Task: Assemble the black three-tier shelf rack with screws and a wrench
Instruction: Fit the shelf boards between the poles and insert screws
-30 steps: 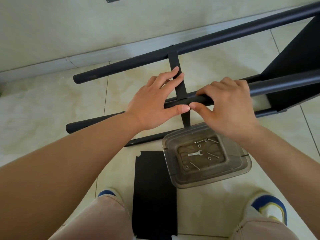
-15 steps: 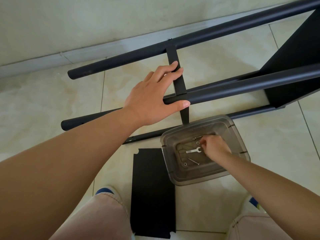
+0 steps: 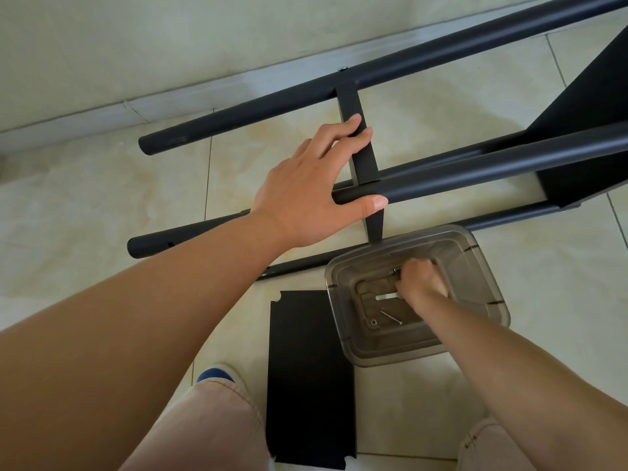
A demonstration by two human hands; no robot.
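The black rack frame lies on its side on the tiled floor, its long tubes (image 3: pixel 492 164) joined by a flat crossbar (image 3: pixel 350 103). My left hand (image 3: pixel 306 195) grips the near upper tube, thumb along the tube and fingers over the crossbar. My right hand (image 3: pixel 421 283) reaches into a clear plastic box (image 3: pixel 482 321), fingers curled and pinched on a screw (image 3: pixel 394 270) at the box bottom. A silver wrench (image 3: pixel 385 296), another screw (image 3: pixel 390 317) and a nut (image 3: pixel 373 322) lie loose in the box. A shelf panel (image 3: pixel 584 130) is fixed to the frame at the right.
A loose black shelf panel (image 3: pixel 309 375) lies flat on the floor between my knees, left of the box. A wall and skirting (image 3: pixel 170 96) run behind the frame. My shoe (image 3: pixel 214 373) shows beside the panel.
My right hand left the tube, dropped into the plastic box and closed its fingers among the screws. My left hand kept its hold on the tube and crossbar.
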